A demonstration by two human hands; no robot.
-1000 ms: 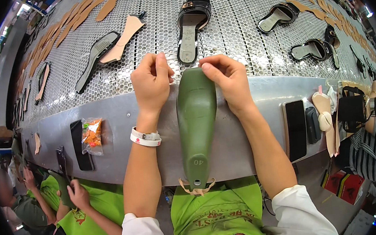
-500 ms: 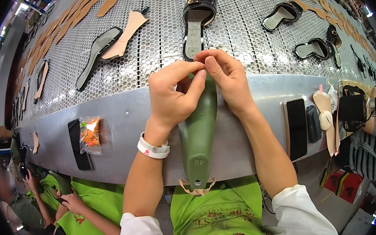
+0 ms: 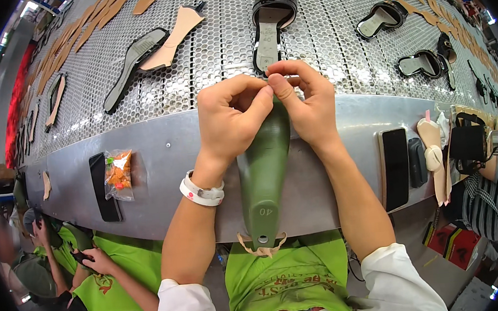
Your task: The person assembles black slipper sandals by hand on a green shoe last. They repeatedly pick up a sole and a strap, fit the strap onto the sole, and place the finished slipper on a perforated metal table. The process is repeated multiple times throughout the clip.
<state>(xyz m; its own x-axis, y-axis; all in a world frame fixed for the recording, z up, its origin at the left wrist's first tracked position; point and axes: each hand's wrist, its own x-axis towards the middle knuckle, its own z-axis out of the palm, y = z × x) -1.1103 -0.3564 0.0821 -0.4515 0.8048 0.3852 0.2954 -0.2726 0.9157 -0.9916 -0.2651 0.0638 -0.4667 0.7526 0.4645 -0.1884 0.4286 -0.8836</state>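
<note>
A green shoe last (image 3: 266, 172) lies lengthwise in front of me, its holed heel end toward my body and its toe end under my hands. My left hand (image 3: 235, 118), white band on the wrist, is closed in a pinch above the toe end. From the other side my right hand (image 3: 306, 103) pinches too, its thumb and fingertips meeting the left hand's. Whatever sits between the fingertips is too small or hidden to make out. Just beyond them a black sandal (image 3: 269, 42) with a grey insole lies on the perforated metal conveyor (image 3: 216, 46).
On the metal ledge (image 3: 156, 175) lie a phone (image 3: 99, 186) and an orange snack bag (image 3: 119, 174) at left, another phone (image 3: 395, 169) and a dark case (image 3: 417, 161) at right. Sandals (image 3: 382, 18), a sole (image 3: 134, 65) and tan insoles (image 3: 177, 34) cover the conveyor. Co-workers sit at both sides.
The sandals and soles on the conveyor have shifted slightly right. My fingertips stay together above the last, with small finger movements. A red strip now shows at the far left.
</note>
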